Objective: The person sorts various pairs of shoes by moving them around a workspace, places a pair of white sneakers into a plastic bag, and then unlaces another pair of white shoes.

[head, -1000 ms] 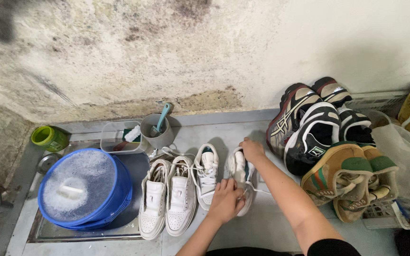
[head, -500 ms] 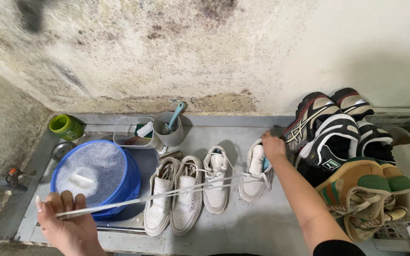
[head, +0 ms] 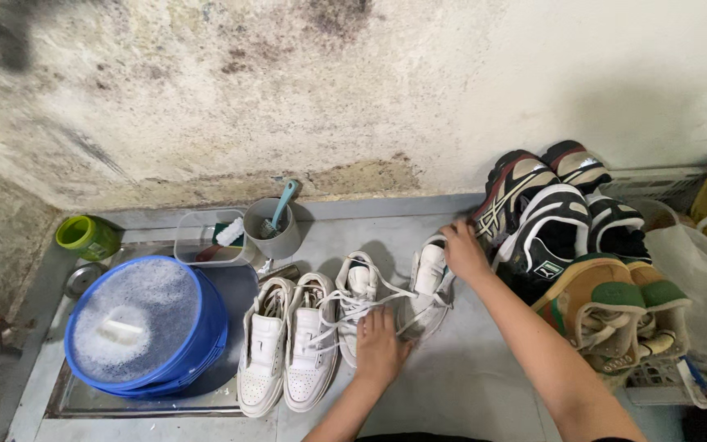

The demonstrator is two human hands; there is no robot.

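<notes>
Several white sneakers lie in a row on the grey floor. My right hand (head: 461,250) grips the heel end of the rightmost white sneaker (head: 425,288), holding it down. My left hand (head: 380,345) rests lower, between that sneaker and the third white sneaker (head: 358,301), fingers closed over a loose white shoelace (head: 345,313). The lace trails left across the third sneaker toward the left pair of white sneakers (head: 288,352). Part of the rightmost sneaker's toe is hidden under my left hand.
A blue basin (head: 206,344) of foamy water sits at left on a metal tray (head: 235,286). Behind are a grey cup with a brush (head: 278,229), a clear tub (head: 198,237) and a green cup (head: 85,236). Dark sneakers (head: 546,221), brown-green shoes (head: 607,315) and a plastic bag (head: 697,270) crowd the right.
My left hand, stretched far left with the lace pulled taut half a second ago, has come back to the sneakers. The lace now lies slack. My right hand stays on the rightmost sneaker.
</notes>
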